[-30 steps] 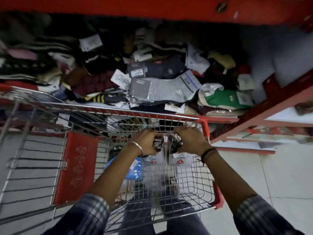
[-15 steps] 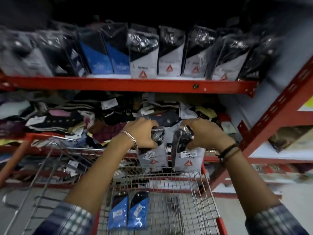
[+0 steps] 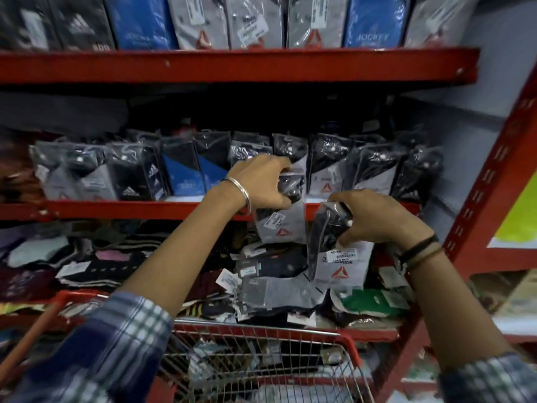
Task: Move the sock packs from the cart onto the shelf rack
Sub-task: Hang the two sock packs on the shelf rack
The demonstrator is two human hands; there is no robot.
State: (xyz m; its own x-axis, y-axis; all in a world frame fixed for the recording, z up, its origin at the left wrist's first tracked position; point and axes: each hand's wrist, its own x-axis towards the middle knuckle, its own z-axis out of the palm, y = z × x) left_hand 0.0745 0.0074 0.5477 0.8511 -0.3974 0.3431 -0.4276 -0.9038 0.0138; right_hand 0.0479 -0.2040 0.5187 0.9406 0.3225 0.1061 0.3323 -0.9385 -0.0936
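My left hand point(image 3: 261, 181) grips the black top of a grey sock pack point(image 3: 280, 225) with a red triangle logo, raised in front of the middle shelf point(image 3: 139, 209) of the red rack. Lower and to the right, my right hand point(image 3: 374, 218) holds a second grey and black sock pack point(image 3: 340, 264), tilted. Both packs hang by their tops, clear of the wire cart point(image 3: 261, 353) below. A row of upright sock packs point(image 3: 180, 170) fills the middle shelf behind my hands.
The top shelf point(image 3: 232, 64) carries blue and grey packs. The lower shelf holds a loose pile of socks point(image 3: 270, 289). A red upright post point(image 3: 491, 184) stands at right, with a grey wall behind it. More packs lie in the cart.
Both hands have lifted the two packs out of the cart and up to the middle shelf level. The view has tilted upward from the cart to the rack.
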